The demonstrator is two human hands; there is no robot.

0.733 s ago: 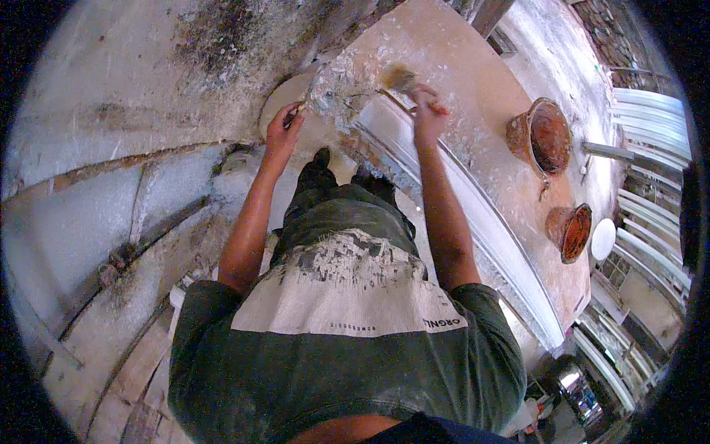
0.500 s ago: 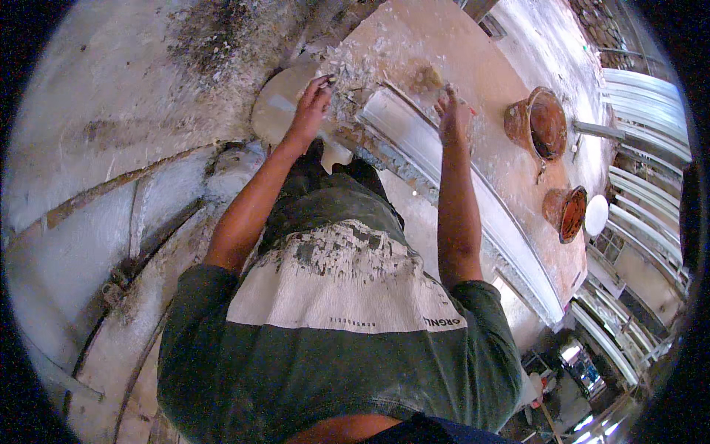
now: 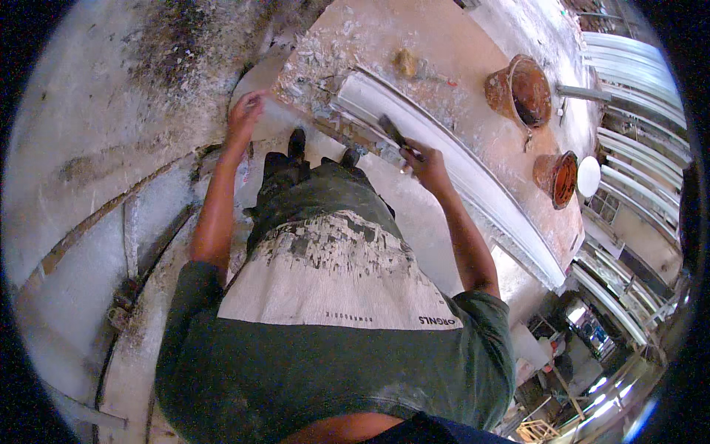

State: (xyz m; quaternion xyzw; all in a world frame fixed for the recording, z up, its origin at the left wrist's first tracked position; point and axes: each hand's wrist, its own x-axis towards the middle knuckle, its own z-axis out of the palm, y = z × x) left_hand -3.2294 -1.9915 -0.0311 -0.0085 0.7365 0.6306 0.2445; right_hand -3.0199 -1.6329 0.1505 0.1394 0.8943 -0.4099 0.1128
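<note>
My right hand [image 3: 427, 164] is closed around a dark, flat-bladed scraper [image 3: 392, 130], its blade pointing up and left over the near edge of a long white moulding [image 3: 444, 140]. The moulding lies lengthwise along the table's near side and bends away to the right. Out to the left, beyond the table corner, my left hand [image 3: 245, 115] is held in the air with its fingers loosely apart and nothing visible in them.
White debris litters the brown tabletop [image 3: 355, 29]. A yellowish lump [image 3: 405, 64] lies there beside a red-ended tool [image 3: 448, 80]. Two stained buckets [image 3: 510, 90] stand farther right, near a round white lid [image 3: 589, 176]. Long white mouldings [image 3: 636, 74] are stacked at the far right.
My left hand has moved left, away from the table corner. My right hand has come down and nearer from above the table and now holds the scraper. The view has shifted slightly.
</note>
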